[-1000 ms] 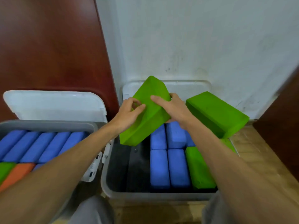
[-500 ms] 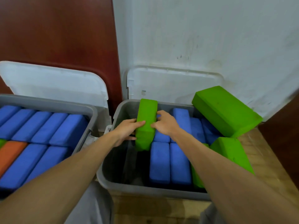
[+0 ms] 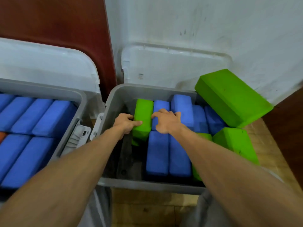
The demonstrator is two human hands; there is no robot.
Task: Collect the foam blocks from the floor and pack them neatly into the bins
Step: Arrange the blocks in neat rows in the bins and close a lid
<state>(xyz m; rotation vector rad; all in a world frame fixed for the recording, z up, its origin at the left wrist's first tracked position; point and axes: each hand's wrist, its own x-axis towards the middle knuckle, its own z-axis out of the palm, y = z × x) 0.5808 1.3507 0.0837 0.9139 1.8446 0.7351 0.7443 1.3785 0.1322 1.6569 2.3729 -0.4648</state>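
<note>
A green foam block (image 3: 142,118) stands on its edge inside the right grey bin (image 3: 113,99), at the back left beside a row of blue foam blocks (image 3: 158,154). My left hand (image 3: 125,123) grips its left side with the thumb on top. My right hand (image 3: 167,122) rests on its right side and on the blue block next to it. Two more green blocks lie at the bin's right: one (image 3: 231,97) tilted on the back right corner, another (image 3: 236,143) leaning over the right wall.
The left grey bin (image 3: 68,94) is packed with blue blocks and an orange one at the left edge. White lids (image 3: 173,66) lean against the white wall and the red-brown panel. The right bin's left column has dark bare bottom. Wooden floor lies in front.
The green block has gone from tilted in the air above the bin to standing low inside it, next to the blue blocks. Both hands followed it down.
</note>
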